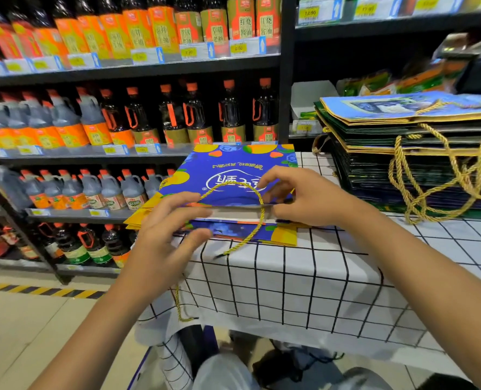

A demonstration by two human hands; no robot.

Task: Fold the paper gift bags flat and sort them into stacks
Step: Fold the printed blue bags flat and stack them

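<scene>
Blue and orange paper gift bag (228, 175) lies at the table's (290, 282) twelve o'clock edge, its mouth toward the person. Left hand (166, 235) pinches the near rim between thumb and curled fingers. Right hand (298, 195) pinches the far rim beside the gold cord handle (247, 209). At two o'clock, well apart, stands a stack of flattened bags (408, 153). Sauce bottles (149, 116) fill shelves at ten o'clock.

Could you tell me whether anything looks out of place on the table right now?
One gold cord dangles off the table's front edge below the blue bag; otherwise nothing stands out.
</scene>
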